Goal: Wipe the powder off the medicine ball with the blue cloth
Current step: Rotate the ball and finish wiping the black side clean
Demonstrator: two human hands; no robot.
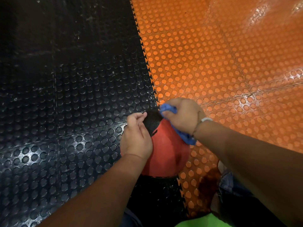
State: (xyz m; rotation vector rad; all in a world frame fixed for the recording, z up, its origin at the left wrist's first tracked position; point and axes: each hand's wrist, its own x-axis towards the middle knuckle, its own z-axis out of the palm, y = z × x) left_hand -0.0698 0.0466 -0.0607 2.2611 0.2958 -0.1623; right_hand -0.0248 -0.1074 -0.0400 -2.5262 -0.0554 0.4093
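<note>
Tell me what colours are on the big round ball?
The round medicine ball is red with black textured sections, shown in the head view.

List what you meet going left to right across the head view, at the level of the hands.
black studded floor mat → left hand → medicine ball, red and black → right hand gripping the blue cloth → orange studded floor mat
</note>
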